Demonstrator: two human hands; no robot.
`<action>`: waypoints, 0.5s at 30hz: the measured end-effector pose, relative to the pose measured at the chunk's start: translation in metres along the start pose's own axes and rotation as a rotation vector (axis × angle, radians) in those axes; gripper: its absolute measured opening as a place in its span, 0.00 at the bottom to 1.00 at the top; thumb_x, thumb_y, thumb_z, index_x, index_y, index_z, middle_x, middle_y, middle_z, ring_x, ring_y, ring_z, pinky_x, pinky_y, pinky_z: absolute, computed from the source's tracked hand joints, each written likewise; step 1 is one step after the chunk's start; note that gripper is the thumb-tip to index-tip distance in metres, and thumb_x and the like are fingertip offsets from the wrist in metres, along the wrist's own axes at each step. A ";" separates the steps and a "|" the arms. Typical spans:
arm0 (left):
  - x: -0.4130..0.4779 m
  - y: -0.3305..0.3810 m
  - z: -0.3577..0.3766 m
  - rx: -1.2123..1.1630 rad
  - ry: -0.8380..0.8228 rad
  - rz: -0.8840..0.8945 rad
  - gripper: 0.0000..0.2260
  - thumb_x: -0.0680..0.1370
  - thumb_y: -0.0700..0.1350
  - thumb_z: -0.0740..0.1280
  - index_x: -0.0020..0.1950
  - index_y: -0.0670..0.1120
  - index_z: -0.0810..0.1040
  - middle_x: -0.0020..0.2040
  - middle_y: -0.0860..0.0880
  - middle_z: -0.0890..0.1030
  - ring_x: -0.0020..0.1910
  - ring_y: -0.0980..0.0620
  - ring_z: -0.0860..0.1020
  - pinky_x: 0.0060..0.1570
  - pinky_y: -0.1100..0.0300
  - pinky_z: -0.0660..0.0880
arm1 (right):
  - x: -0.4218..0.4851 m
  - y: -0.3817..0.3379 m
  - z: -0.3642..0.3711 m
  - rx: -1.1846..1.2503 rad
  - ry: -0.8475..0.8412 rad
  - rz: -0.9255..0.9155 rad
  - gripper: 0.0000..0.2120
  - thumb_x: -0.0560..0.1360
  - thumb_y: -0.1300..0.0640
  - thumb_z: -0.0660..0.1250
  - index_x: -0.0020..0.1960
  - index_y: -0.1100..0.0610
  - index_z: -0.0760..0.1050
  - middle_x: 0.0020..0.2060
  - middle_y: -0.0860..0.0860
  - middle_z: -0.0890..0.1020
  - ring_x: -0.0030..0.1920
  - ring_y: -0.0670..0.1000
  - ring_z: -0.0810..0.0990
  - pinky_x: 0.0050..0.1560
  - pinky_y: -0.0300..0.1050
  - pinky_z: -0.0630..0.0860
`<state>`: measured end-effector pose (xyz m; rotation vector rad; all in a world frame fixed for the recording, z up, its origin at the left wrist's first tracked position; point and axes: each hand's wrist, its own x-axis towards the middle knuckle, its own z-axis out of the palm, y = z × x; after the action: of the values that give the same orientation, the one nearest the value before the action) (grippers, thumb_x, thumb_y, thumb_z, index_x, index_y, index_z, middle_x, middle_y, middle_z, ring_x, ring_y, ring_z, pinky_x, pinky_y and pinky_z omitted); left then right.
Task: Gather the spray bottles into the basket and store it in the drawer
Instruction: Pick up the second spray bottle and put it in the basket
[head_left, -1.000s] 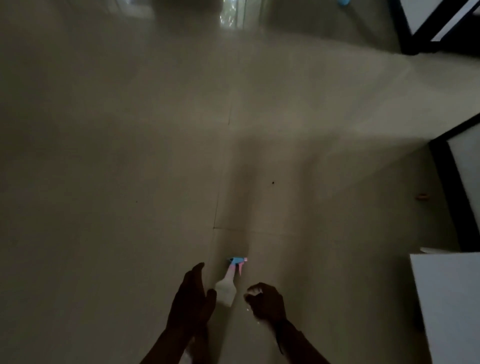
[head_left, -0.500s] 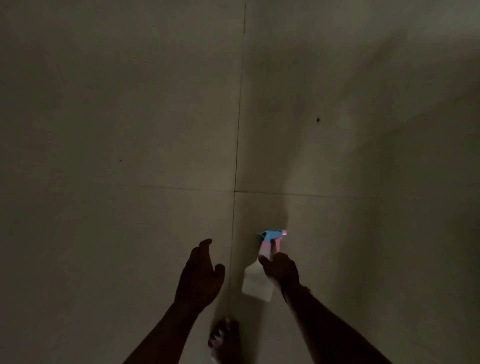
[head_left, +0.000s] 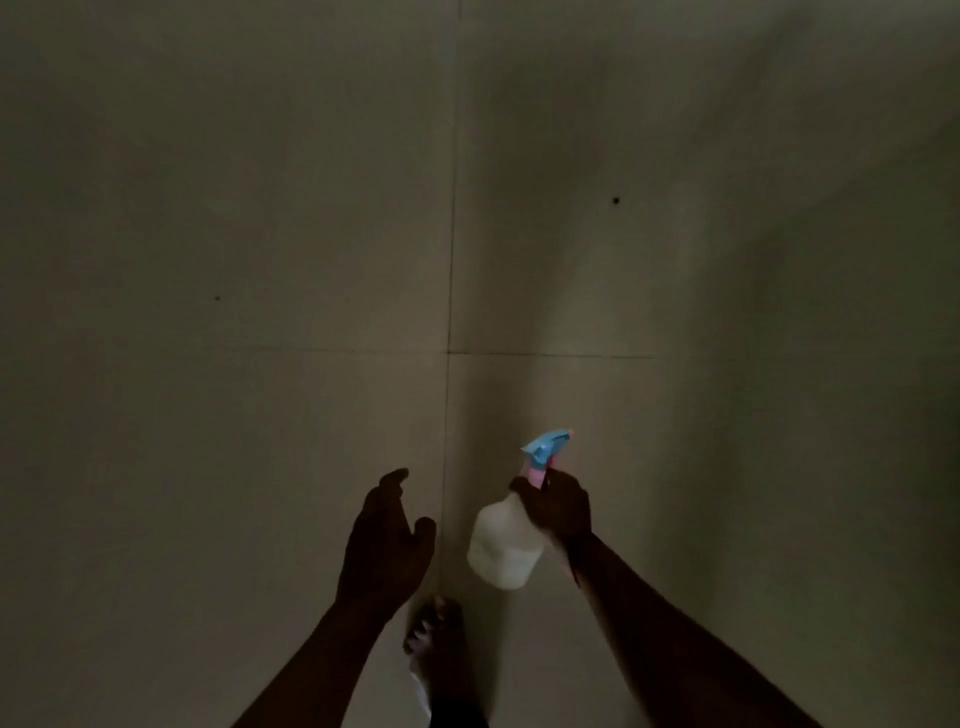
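A white spray bottle with a blue and pink trigger head hangs above the tiled floor, low and right of centre. My right hand is closed around its neck, just under the trigger. My left hand is to the left of the bottle, fingers apart, holding nothing and not touching it. No basket or drawer shows in the dim head view.
The beige tiled floor fills the frame, with grout lines crossing near the centre. My bare foot stands below the hands. Two small dark specks lie on the tiles.
My right hand closed on the bottle's neck and lifted it off the floor. The view tipped down, so the furniture at the right edge left the frame.
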<state>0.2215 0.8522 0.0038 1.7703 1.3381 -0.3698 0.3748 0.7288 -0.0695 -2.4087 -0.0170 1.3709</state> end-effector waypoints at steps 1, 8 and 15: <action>-0.008 0.013 -0.002 -0.003 0.002 0.010 0.29 0.76 0.42 0.68 0.74 0.49 0.62 0.69 0.44 0.72 0.63 0.46 0.74 0.59 0.53 0.74 | -0.012 0.003 -0.015 0.013 -0.017 -0.038 0.15 0.73 0.46 0.68 0.54 0.54 0.79 0.50 0.54 0.85 0.45 0.52 0.81 0.45 0.39 0.71; -0.062 0.117 0.002 0.026 -0.006 0.141 0.29 0.75 0.43 0.69 0.74 0.50 0.62 0.68 0.45 0.73 0.50 0.55 0.74 0.53 0.57 0.73 | -0.090 0.048 -0.128 0.142 0.016 -0.102 0.17 0.70 0.49 0.71 0.58 0.53 0.79 0.50 0.48 0.84 0.41 0.44 0.80 0.37 0.29 0.73; -0.150 0.237 0.045 0.156 -0.079 0.346 0.30 0.76 0.45 0.68 0.76 0.48 0.60 0.71 0.45 0.70 0.63 0.47 0.74 0.62 0.51 0.74 | -0.174 0.108 -0.253 0.679 0.157 0.044 0.04 0.70 0.59 0.70 0.44 0.56 0.81 0.35 0.53 0.85 0.25 0.46 0.80 0.27 0.39 0.76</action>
<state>0.3866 0.7102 0.1863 2.0521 0.9446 -0.3537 0.4758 0.5176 0.1564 -1.9287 0.4666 0.9831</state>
